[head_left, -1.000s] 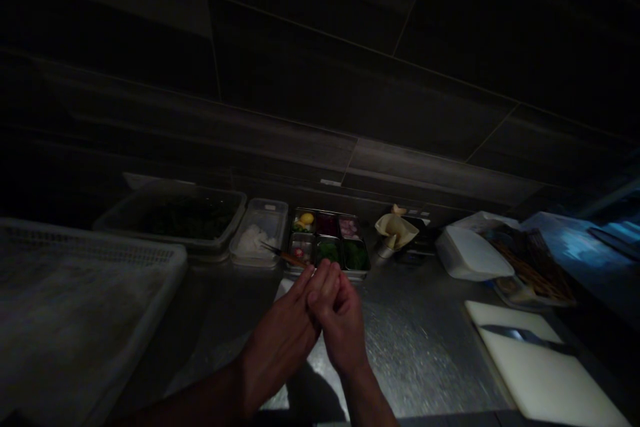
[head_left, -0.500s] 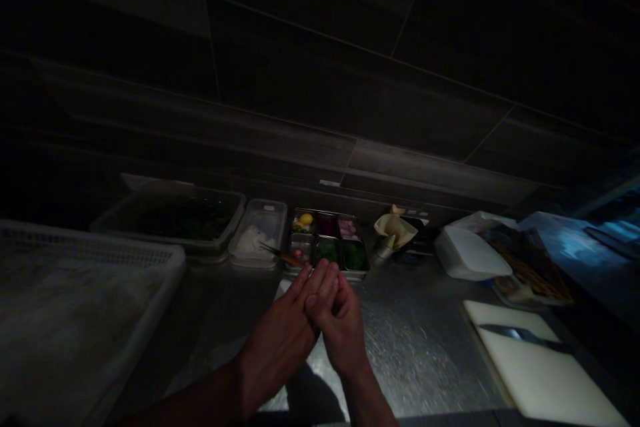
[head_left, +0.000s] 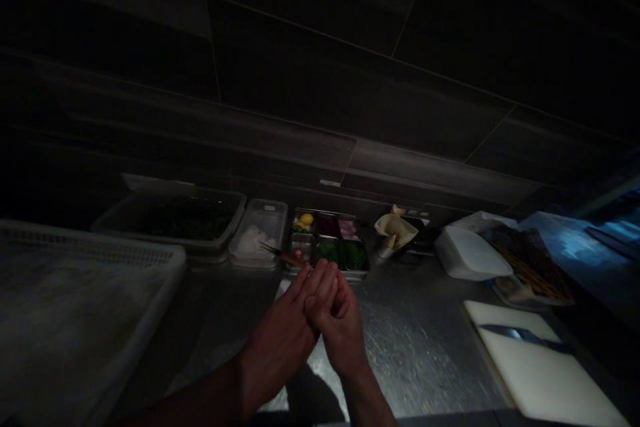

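My left hand [head_left: 293, 320] and my right hand [head_left: 344, 330] are pressed together over the steel counter, in the middle of the head view. The left fingers lie close together, pointing away from me, against the right hand. My right hand is curled, with its thumb across the left fingers. Whatever may be between the palms is hidden. Just beyond the fingertips is a wooden-handled fork-like tool [head_left: 291, 259], its metal end pointing left. It seems to rest on the steel tray [head_left: 359, 274] of small compartments, which hold a lemon [head_left: 306, 219], green herbs [head_left: 329, 251] and pink pieces [head_left: 347, 228].
Left of the tray stand a clear box [head_left: 265, 210] with white stuff, a tub [head_left: 233, 220] of greens and a large white basket [head_left: 173, 260]. Rightward are a cream paper-lined cup [head_left: 395, 230], a white container [head_left: 473, 253] and a cutting board [head_left: 545, 373] bearing a knife [head_left: 525, 335].
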Demonstrator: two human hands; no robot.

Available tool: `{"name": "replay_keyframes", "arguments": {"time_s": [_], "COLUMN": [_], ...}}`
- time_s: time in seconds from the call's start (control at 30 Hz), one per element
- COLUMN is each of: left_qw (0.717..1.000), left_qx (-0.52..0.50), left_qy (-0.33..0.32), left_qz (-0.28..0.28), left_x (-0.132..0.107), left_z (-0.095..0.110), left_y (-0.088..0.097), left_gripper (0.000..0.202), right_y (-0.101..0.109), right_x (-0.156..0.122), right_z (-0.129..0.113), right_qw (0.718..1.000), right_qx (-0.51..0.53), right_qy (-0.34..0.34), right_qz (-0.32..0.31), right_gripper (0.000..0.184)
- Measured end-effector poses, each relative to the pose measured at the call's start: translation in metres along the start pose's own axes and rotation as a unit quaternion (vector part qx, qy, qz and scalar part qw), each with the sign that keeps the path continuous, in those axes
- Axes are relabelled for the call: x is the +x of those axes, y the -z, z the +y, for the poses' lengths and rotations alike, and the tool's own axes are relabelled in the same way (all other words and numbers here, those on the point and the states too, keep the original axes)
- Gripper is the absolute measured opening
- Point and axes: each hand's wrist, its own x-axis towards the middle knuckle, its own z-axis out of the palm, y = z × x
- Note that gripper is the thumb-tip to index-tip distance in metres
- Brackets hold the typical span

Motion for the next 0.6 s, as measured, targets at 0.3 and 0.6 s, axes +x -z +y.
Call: {"name": "replay_keyframes", "arguments": {"time_s": [0.3,0.6], "left_qw": [1.000,1.000], "left_qx": [-0.025,-0.019], "left_qy": [0.000,0.007], "left_qz": [0.007,0.004], "left_x": [-0.0005,-0.0030], "left_z": [-0.0025,-0.0031], "left_y": [-0.0025,0.0016], "left_gripper": [0.073,0.070], "right_y": [-0.0004,-0.0004], "right_x": [-0.0002,-0.0004], "right_z": [-0.0005,0.0039], "right_qw": [1.000,1.000], "right_qx": [-0.016,0.006], "right_qy": [-0.007,-0.003], "right_qz": [0.003,-0.010], "right_gripper": [0.040,0.038]}}
